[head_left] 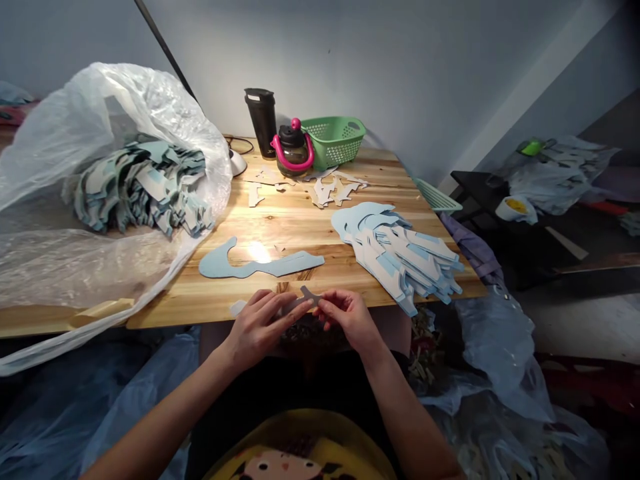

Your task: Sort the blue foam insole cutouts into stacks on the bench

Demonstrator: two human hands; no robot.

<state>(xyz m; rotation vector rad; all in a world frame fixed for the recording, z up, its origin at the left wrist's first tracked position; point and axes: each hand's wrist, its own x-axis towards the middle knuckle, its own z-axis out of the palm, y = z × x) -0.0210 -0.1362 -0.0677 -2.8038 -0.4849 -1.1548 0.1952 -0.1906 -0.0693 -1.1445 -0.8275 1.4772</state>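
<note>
At the table's front edge my left hand (261, 325) and my right hand (349, 319) both hold a small grey cut piece (311, 294) between them. The left fingers press on it from the left, while the right thumb and fingers pinch its right end. A pale scrap (238, 307) shows beside my left fingertips. Just beyond my hands lies one flat blue curved piece (260, 267). Farther right, a fanned pile of blue and white pieces (395, 250) rests near the table's right corner.
A clear plastic bag (125, 87) full of cut pieces (145, 183) covers the table's left. Toward the wall stand a black tumbler (263, 123), a bottle with a pink handle (294, 150) and a green basket (334, 140). White scraps (325, 190) lie before them.
</note>
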